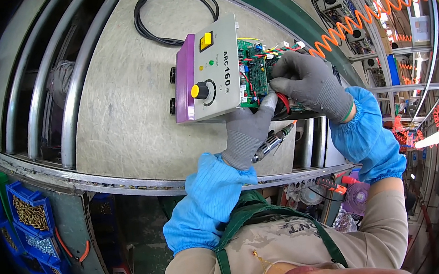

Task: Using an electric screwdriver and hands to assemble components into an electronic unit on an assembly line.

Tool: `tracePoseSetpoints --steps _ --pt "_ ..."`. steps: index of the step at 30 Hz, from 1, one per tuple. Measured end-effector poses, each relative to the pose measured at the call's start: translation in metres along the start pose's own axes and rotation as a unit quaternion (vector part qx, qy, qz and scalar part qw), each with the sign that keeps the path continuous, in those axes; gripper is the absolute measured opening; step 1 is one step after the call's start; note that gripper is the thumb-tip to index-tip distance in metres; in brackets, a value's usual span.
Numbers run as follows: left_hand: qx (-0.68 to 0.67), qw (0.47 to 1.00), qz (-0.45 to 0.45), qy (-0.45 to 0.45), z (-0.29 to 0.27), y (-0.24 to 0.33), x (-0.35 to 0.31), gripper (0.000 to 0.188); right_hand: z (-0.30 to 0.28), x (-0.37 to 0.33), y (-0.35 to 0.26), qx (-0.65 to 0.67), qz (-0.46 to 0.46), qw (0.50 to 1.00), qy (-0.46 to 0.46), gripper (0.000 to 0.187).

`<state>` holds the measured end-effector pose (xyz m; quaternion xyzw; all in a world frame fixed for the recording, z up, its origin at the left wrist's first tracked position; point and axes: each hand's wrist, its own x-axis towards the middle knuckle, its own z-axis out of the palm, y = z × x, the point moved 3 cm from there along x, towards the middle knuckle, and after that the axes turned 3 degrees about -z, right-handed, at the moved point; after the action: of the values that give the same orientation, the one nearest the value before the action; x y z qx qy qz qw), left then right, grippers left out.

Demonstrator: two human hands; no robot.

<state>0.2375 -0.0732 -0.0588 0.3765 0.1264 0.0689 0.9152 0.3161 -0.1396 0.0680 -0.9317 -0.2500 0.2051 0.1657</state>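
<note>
A welding machine [216, 74] stands uncovered on the bench, with a grey front panel, purple end piece, yellow switch and yellow-topped knob. Behind the panel, a green circuit board [256, 72] carries coloured wires and white connectors. My left hand [248, 134], in a grey glove, grips the machine's near side; its thumb lies by the board and the other fingers are mostly hidden. Over the board, my gloved right hand [312, 80] is closed with thumb and fingers together; what they pinch is hidden. A thick red wire [284, 102] loops below that hand.
A metal air screwdriver [273, 143] lies beside my left hand. Black cable [137, 23] coils behind the machine. Metal rollers [79, 82] stand at left, above blue bins [30, 213] of screws. An orange coiled hose [349, 27] hangs at right.
</note>
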Motion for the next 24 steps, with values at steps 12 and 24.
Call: tracePoseSetpoints --steps 12,24 --pt "0.029 0.999 0.031 -0.014 0.000 0.007 0.000 0.032 -0.001 -0.009 -0.005 0.013 0.042 0.999 0.018 0.026" --pt "-0.076 0.996 0.002 -0.050 -0.007 -0.001 -0.005 0.053 -0.003 -0.001 -0.005 0.071 0.056 0.996 -0.022 0.020"
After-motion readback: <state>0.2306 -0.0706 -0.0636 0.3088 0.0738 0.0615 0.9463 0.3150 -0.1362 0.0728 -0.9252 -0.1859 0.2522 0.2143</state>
